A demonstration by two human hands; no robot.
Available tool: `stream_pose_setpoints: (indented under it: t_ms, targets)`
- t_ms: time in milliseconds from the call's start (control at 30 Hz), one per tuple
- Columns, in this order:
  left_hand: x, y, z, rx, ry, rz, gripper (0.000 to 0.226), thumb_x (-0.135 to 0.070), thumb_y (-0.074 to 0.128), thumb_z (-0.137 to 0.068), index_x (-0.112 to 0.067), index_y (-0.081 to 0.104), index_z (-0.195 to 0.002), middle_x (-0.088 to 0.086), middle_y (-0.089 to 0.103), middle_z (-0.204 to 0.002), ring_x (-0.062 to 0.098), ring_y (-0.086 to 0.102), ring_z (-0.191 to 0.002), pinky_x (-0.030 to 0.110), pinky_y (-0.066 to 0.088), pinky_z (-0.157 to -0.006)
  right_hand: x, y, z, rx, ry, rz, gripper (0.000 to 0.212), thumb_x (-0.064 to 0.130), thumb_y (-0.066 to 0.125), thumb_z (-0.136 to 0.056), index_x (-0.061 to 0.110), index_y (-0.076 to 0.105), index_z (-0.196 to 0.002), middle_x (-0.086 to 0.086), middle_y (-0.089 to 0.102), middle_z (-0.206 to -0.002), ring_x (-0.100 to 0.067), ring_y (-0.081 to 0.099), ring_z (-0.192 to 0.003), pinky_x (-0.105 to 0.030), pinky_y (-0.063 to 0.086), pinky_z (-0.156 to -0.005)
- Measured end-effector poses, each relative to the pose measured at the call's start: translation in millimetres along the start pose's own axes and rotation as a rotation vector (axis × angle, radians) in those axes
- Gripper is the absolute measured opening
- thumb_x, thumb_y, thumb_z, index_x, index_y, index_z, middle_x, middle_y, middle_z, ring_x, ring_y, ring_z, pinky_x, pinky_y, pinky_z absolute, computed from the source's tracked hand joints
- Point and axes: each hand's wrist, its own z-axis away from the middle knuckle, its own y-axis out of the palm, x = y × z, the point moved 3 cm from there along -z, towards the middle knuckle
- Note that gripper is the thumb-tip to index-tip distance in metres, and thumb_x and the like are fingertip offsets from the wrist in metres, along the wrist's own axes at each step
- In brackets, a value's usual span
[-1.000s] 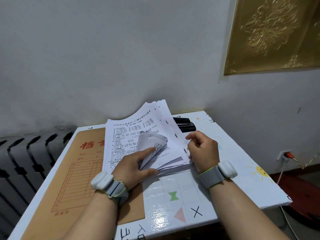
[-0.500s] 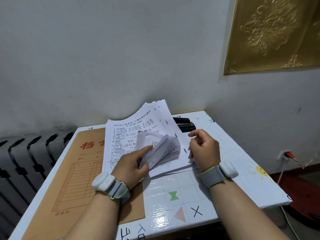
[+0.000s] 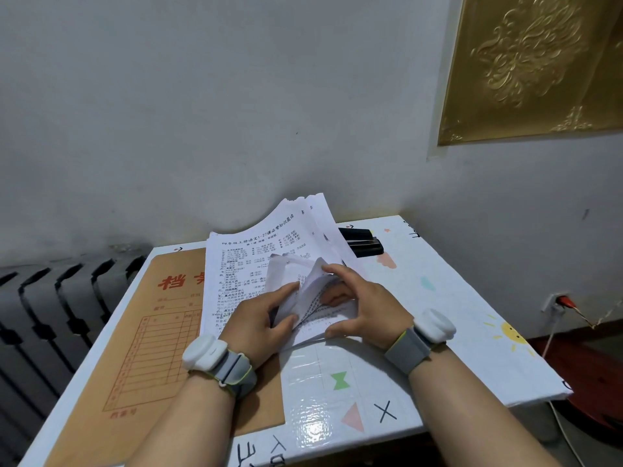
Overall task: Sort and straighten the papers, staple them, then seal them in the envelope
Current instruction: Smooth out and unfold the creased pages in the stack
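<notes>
While both hands are bunched on the near right corner of the papers [image 3: 249,257], I read both as gripping, neither slack. The left hand [image 3: 259,320] pinches a wad of lifted, curled-over sheets between thumb and fingers. The right hand [image 3: 369,308] has its fingers curled over the top of that same wad, thumb down at the near edge of the stack (how many sheets are in the wad I can't tell). Both wear wrist bands [image 3: 215,357], grey with a white pod.

The papers lie face up mid-table, printed text showing, edges fanned and uneven, with the far right corner curling up off the surface. Their left side overlaps the envelope [image 3: 158,335], which is tan with red print and lies flat on the left part of the table [image 3: 455,291]. My left forearm crosses its near right corner.

The stapler [image 3: 364,244] is black and sits just beyond the stack's far right corner, partly hidden by the sheets.

The table top is white and glossy, with a green bow-tie shape, a pink triangle and a black X near me and a sun at the right. A dark radiator [image 3: 50,311] stands left of the table. There's a gold embossed panel [image 3: 539,62] on the wall at far right, and a wall socket [image 3: 553,299] low on the right with a red plug in it.
</notes>
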Motion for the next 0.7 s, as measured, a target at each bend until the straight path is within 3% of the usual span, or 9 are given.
stream_pose_setpoints:
  t_ms: [200,333,467,533,633,700]
  targets:
    - [0,0,0,0.001,0.016,0.000,0.055,-0.041,0.058,-0.075,-0.034,0.051,-0.130,-0.008,0.063,-0.121,0.010,0.058,-0.110,0.012,0.035,-0.083,-4,-2,-1,-0.038,-0.001,-0.073,0.087,0.015,0.087,-0.058,0.043,0.039,-0.126,0.007,0.069,-0.097,-0.002,0.064,-0.092,-0.012,0.046,-0.088]
    - [1,1,-1,0.002,0.020,0.000,0.050,-0.026,0.067,-0.083,-0.033,0.051,-0.130,-0.009,0.062,-0.121,0.008,0.056,-0.108,0.008,0.034,-0.079,-4,-2,0,-0.071,-0.007,-0.091,0.080,0.010,0.084,-0.062,0.046,0.042,-0.120,0.005,0.070,-0.095,-0.004,0.064,-0.091,-0.012,0.046,-0.086]
    - [-1,-1,1,-0.001,0.019,0.009,0.051,-0.025,0.066,-0.080,-0.034,0.052,-0.129,-0.009,0.065,-0.114,0.003,0.056,-0.095,-0.005,0.031,-0.071,-1,-3,0,-0.126,-0.064,0.043,0.076,0.009,0.067,-0.066,0.032,0.041,-0.133,0.011,0.067,-0.096,-0.001,0.062,-0.093,-0.014,0.044,-0.088]
    - [-3,0,2,0.000,0.019,-0.004,0.054,-0.027,0.064,-0.077,-0.033,0.052,-0.129,-0.008,0.065,-0.114,0.004,0.057,-0.094,-0.006,0.030,-0.073,-1,-8,-2,-0.269,-0.060,0.163,0.082,0.013,0.063,-0.065,0.029,0.034,-0.140,0.013,0.060,-0.102,-0.006,0.058,-0.099,-0.024,0.040,-0.094]
    - [-7,6,2,0.011,0.079,-0.093,0.061,-0.036,0.052,-0.068,-0.031,0.054,-0.128,-0.007,0.063,-0.122,0.013,0.059,-0.109,0.007,0.034,-0.088,-13,-19,-3,-0.511,0.082,0.097,0.082,0.015,0.078,-0.066,0.021,0.036,-0.136,0.004,0.052,-0.101,-0.015,0.054,-0.083,-0.025,0.040,-0.079]
    - [-9,11,0,0.005,0.124,-0.157,0.055,-0.027,0.051,-0.069,-0.028,0.059,-0.123,-0.006,0.065,-0.120,0.017,0.060,-0.107,0.017,0.038,-0.089,-15,-21,-3,-0.546,0.188,-0.018,0.065,0.013,0.081,-0.066,0.018,0.043,-0.119,-0.001,0.054,-0.090,-0.018,0.056,-0.068,-0.025,0.043,-0.068]
